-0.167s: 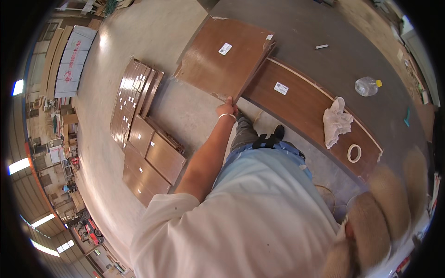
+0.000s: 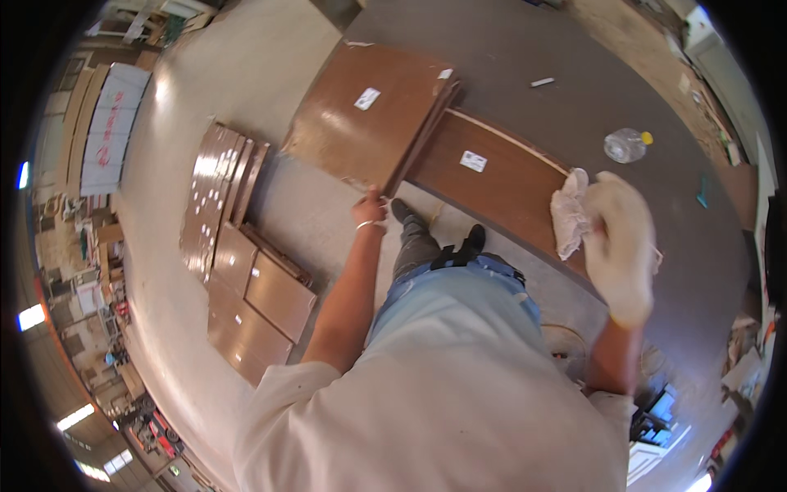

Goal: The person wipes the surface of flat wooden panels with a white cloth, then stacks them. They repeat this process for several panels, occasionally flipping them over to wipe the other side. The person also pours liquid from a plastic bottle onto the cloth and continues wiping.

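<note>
My bare left hand (image 2: 370, 207), with a white band at its wrist, is closed on the near corner of a brown wrapped panel (image 2: 352, 135). That panel tops a stack at the table's near edge and bears a white label. My right hand (image 2: 619, 238) wears a pale work glove and is smeared by motion. It is beside a crumpled white rag (image 2: 567, 221) lying on a long brown panel (image 2: 500, 176). Whether its fingers hold anything I cannot make out. The glove covers the right end of the long panel.
A clear plastic bottle (image 2: 625, 146) with a yellow cap, a small white stick (image 2: 542, 82) and a teal tool (image 2: 702, 191) lie on the dark table (image 2: 484, 49). Stacks of brown panels (image 2: 246, 287) stand on the floor to the left.
My right hand has swung up and forward from the lower right to beside the rag, hiding the tape roll. My left hand remains at the panel's corner. The whole view has shifted slightly.
</note>
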The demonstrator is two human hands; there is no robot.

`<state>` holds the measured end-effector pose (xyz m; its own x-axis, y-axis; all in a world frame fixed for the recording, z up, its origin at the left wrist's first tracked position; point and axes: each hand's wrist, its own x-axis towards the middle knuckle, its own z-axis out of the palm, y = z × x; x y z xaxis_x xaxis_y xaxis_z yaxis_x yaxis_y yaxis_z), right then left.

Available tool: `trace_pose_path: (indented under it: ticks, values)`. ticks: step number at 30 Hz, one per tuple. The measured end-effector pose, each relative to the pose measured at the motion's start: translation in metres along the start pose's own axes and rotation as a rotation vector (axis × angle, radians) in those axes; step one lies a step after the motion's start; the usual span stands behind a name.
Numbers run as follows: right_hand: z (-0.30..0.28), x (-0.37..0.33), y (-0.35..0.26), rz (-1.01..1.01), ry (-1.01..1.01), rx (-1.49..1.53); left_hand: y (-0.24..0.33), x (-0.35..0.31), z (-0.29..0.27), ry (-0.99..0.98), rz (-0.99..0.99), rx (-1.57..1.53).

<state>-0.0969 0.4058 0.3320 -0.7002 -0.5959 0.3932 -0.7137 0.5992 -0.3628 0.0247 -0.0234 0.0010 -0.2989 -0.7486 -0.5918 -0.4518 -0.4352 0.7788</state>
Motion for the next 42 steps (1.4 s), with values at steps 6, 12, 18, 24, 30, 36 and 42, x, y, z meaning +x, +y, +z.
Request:
trace_pose_path:
  ticks: [6, 12, 18, 24, 30, 36, 42]
  values:
    - [0.163, -0.128, 0.109, 1.013, -0.313, -0.006, -0.007, 0.015, -0.092, -0.187, -0.077, -0.150]
    - [0.225, -0.157, 0.131, 0.947, -0.298, -0.331, -0.025, 0.014, -0.136, -0.165, -0.278, -0.060]
    - [0.248, -0.121, 0.138, 1.084, -0.386, -0.533, -0.006, 0.080, -0.122, -0.100, -0.299, -0.314]
    - [0.247, -0.120, 0.193, 1.444, 0.291, 0.645, 0.116, 0.069, -0.166, -0.208, 0.004, -0.180]
    - [0.270, -0.122, 0.175, 1.297, 0.586, 1.369, 0.375, 0.051, -0.169, -0.154, 0.424, 0.522]
    - [0.264, -0.069, 0.116, 1.268, 0.575, 1.793, 0.463, -0.063, -0.053, -0.196, 0.569, 1.031]
    - [0.223, -0.076, 0.090, 0.997, 0.574, 2.139, 0.368, -0.152, 0.009, -0.183, 1.126, 1.428]
